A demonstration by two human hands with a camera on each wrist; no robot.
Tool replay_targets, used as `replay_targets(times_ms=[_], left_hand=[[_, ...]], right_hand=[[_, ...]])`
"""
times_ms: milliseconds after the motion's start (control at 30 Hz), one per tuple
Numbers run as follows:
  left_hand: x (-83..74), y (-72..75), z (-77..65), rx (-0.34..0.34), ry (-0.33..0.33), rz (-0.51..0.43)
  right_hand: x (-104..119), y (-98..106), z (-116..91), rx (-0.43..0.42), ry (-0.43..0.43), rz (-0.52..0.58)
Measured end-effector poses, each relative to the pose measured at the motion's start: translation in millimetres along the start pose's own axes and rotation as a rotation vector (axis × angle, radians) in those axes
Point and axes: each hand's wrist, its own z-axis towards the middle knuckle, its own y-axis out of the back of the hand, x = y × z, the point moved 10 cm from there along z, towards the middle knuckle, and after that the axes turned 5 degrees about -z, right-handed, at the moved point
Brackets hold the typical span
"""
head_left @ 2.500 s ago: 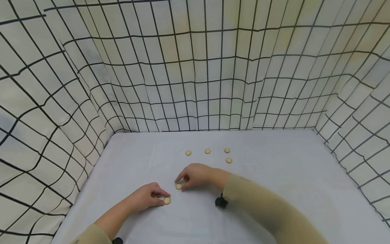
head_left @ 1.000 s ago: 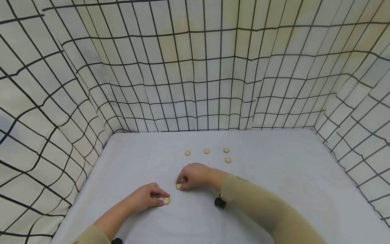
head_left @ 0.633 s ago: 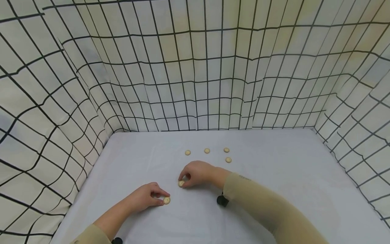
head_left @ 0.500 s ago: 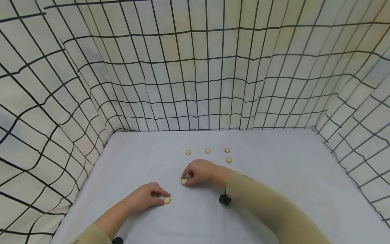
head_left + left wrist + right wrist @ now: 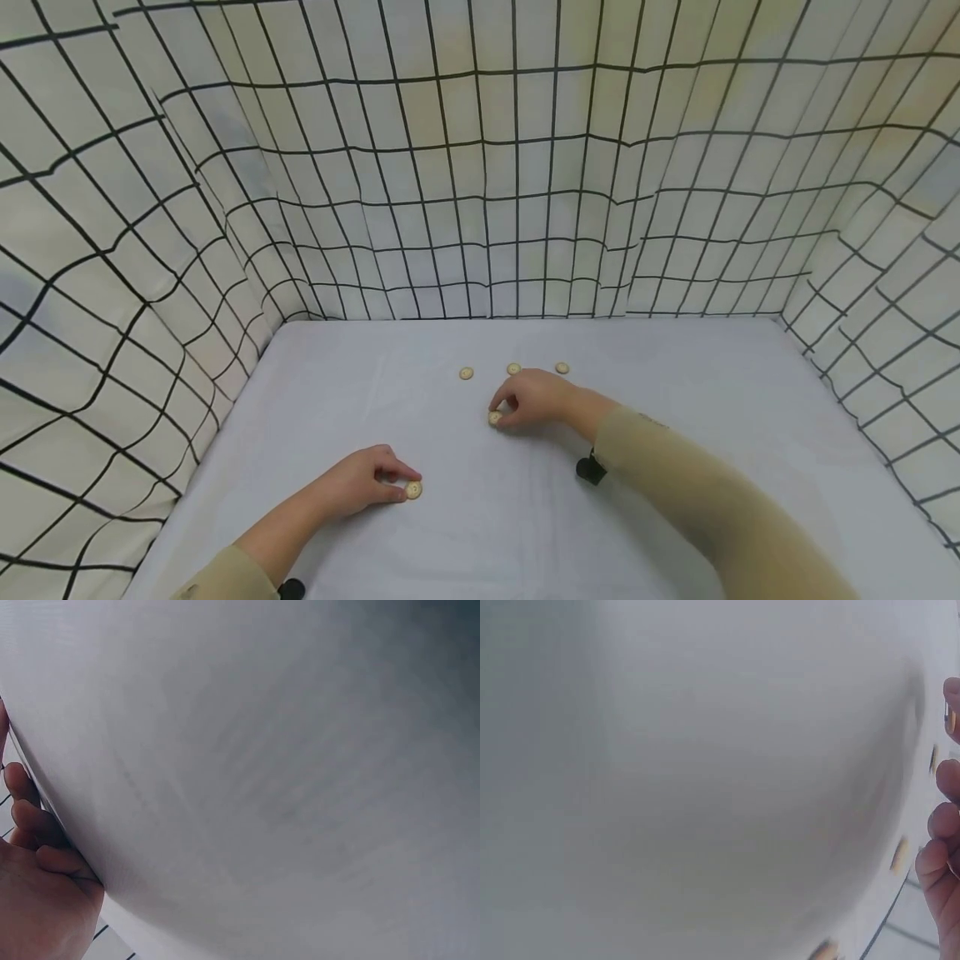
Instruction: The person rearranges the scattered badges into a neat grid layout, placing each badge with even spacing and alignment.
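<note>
My left hand (image 5: 358, 485) rests low on the white table, its thumb and index finger pinching the edge of a round pale wooden button (image 5: 413, 490). Farther forward and to the right, my right hand (image 5: 538, 398) holds a second wooden button (image 5: 495, 418) between thumb and forefinger. In the right wrist view this button (image 5: 950, 720) shows at the right edge, between the fingertips. The left wrist view has only part of the left hand (image 5: 45, 892), and its button is hidden there.
Beyond the right hand lie a left button (image 5: 467, 373), a middle button (image 5: 513, 367) partly behind the hand, and a right button (image 5: 562, 367). White cloth walls with black grid lines (image 5: 480, 200) enclose the table (image 5: 360, 375) at back and sides.
The right hand has carried its button away from the left hand, forward and to the right. It now covers the button that lay nearest in the back group. The left hand has stayed put.
</note>
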Motion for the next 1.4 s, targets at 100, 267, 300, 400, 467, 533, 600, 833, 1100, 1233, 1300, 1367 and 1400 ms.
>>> replay_targets(times_ms=[100, 267, 300, 400, 467, 533, 600, 833, 1100, 1233, 1300, 1367, 1400], left_hand=[[0.7, 0.4, 0.3, -0.004, -0.008, 0.002], [0.3, 0.0, -0.3, 0.001, -0.025, 0.007], [0.1, 0.0, -0.6, 0.002, -0.026, 0.010], [-0.4, 0.2, -0.7, -0.001, -0.022, 0.014], [-0.2, 0.8, -0.7, -0.006, -0.015, 0.020], [-0.7, 1.3, -0.7, -0.010, -0.011, 0.020], [-0.6, 1.5, -0.5, -0.012, -0.006, 0.019], [1.3, 1.0, -0.1, -0.017, 0.011, 0.009], [-0.3, 2.0, -1.1, -0.018, 0.011, 0.022], [-1.0, 1.2, -1.0, -0.017, 0.011, 0.024], [-1.7, 1.3, -1.3, -0.018, 0.010, 0.022], [-2.3, 1.3, -1.8, -0.019, 0.008, 0.019], [-2.4, 1.3, -2.0, -0.019, 0.006, 0.017]], right_hand=[[-15, 6, -2, -0.008, -0.046, 0.024], [-30, 17, -1, -0.019, -0.085, 0.045], [-33, 18, 0, -0.017, -0.091, 0.050], [-39, 21, 1, -0.004, -0.119, 0.040], [-43, 22, 1, 0.008, -0.142, 0.034], [-46, 23, 2, 0.020, -0.166, 0.037], [-50, 23, 2, 0.027, -0.192, 0.050], [-63, 16, 2, 0.040, -0.270, 0.077], [-65, 10, 7, 0.043, -0.264, 0.055], [-67, 8, 7, 0.048, -0.271, 0.053], [-67, 8, 7, 0.045, -0.273, 0.053], [-66, 9, 7, 0.043, -0.270, 0.055], [-65, 9, 7, 0.041, -0.266, 0.051]])
